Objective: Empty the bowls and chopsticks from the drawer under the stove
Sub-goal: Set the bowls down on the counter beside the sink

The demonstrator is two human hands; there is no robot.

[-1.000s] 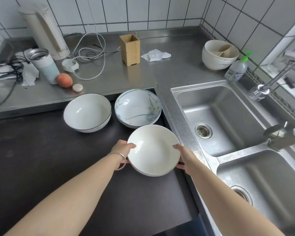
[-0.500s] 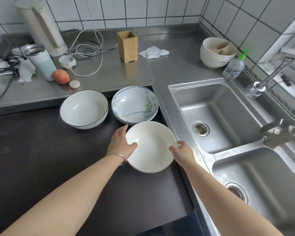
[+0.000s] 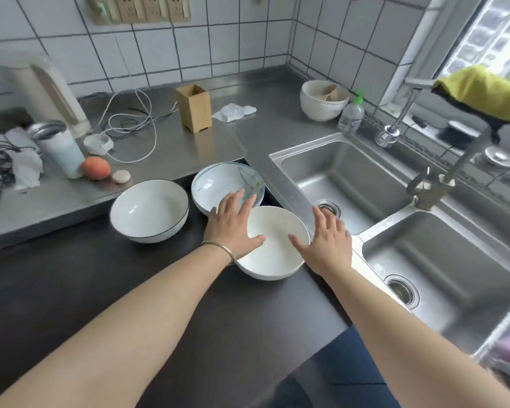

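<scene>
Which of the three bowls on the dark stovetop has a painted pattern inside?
The back bowl by the steel counter; the other two have plain white interiors.

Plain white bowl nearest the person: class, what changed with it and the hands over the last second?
Both hands, left and right, released the plain white bowl and now hover open above it. It rests on the dark stovetop; the other bowls stayed.

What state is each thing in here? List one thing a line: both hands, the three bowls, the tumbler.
Left hand: open, fingers spread.
Right hand: open, fingers spread.
Plain white bowl: upright, empty.
Blue-patterned bowl: upright, empty.
Dark-rimmed bowl: upright, empty.
Tumbler: upright, lid off.
</scene>
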